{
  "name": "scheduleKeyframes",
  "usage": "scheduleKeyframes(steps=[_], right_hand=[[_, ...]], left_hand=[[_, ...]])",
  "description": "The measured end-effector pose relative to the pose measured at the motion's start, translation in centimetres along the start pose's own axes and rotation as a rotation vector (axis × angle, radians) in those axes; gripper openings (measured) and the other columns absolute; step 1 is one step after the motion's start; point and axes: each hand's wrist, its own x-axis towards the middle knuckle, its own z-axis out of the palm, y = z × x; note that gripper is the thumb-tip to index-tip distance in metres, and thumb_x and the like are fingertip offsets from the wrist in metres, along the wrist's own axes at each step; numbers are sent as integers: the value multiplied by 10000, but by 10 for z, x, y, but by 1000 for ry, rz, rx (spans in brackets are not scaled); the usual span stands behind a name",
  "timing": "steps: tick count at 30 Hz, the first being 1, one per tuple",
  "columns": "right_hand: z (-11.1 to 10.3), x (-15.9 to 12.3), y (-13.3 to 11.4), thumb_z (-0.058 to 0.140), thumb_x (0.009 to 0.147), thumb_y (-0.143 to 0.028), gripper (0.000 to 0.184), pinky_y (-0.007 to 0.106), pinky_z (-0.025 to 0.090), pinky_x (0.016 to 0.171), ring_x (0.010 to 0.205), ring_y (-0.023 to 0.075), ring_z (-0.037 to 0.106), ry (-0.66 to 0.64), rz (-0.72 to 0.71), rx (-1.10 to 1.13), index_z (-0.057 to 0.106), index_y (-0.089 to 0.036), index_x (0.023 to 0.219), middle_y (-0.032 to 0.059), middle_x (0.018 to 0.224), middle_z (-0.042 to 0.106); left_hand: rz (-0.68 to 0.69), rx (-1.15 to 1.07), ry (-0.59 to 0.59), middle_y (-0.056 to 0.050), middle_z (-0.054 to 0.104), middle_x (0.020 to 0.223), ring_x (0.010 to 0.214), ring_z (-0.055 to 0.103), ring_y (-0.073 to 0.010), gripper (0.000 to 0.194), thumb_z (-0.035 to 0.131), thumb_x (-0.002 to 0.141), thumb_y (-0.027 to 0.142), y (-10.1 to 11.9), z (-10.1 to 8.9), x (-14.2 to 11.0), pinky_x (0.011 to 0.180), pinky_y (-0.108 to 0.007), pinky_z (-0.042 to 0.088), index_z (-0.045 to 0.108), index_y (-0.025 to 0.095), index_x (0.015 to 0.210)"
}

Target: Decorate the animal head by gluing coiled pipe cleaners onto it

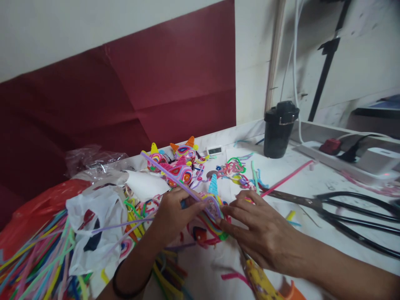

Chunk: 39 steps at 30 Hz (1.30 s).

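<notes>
A colourful animal head made of pipe cleaners [203, 231], with a light blue horn on top, is between my two hands. My left hand [175, 214] pinches a purple pipe cleaner [165, 171], whose long free end points up and left. The strand's other part curves in a loop on the head. My right hand [262, 233] holds the head's right side, its fingertips pressed at the loop's edge. Part of the head is hidden behind my fingers. Below my right hand lies a tool with a worn yellow handle [261, 281].
Large black-handled scissors [321, 204] lie on the right. Finished heads [179, 173] and a small digital display [214, 150] sit behind. Many loose pipe cleaners [40, 258] and a white plastic bag [96, 216] are at left. A black cup [279, 131] and a power strip [343, 160] stand back right.
</notes>
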Motion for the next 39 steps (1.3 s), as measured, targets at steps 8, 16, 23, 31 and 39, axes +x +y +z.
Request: scheduleKeyframes(steps=[8,16,23,31,39], right_hand=[[0,2,0,428,899,-80,252,496,373,838,859,254,565,-6,14,-9,649,-97,1020,146,945,662],[0,1,-1,449,885,-84,244,504,361,872,881,254,564,-2,22,-4,647,-104,1026,143,957,661],[3,-2,-1,461,870,-86,247,514,364,883,886,252,571,-22,34,-2,638,-121,1039,131,947,656],[2,2,-1,431,880,-85,262,513,378,876,870,242,574,-3,22,-4,639,-124,1035,122,922,654],[2,1,-2,422,889,-101,264,504,396,894,866,236,578,21,23,-26,641,-159,1024,108,901,657]], left_hand=[[-88,-33,35,37,523,574,565,468,-107,288,694,735,380,5,2,2,556,-218,377,582,179,561],[-139,-20,43,40,502,581,576,453,-108,255,667,721,341,4,3,3,571,-224,360,549,184,557],[-140,-7,34,35,521,607,606,485,-115,227,649,742,323,3,4,2,596,-227,374,570,185,581],[-155,17,57,28,543,636,612,509,-121,177,658,727,334,1,5,2,596,-231,390,624,186,635],[-208,62,59,25,562,643,630,521,-132,144,694,708,305,0,6,2,611,-245,397,637,192,637]])
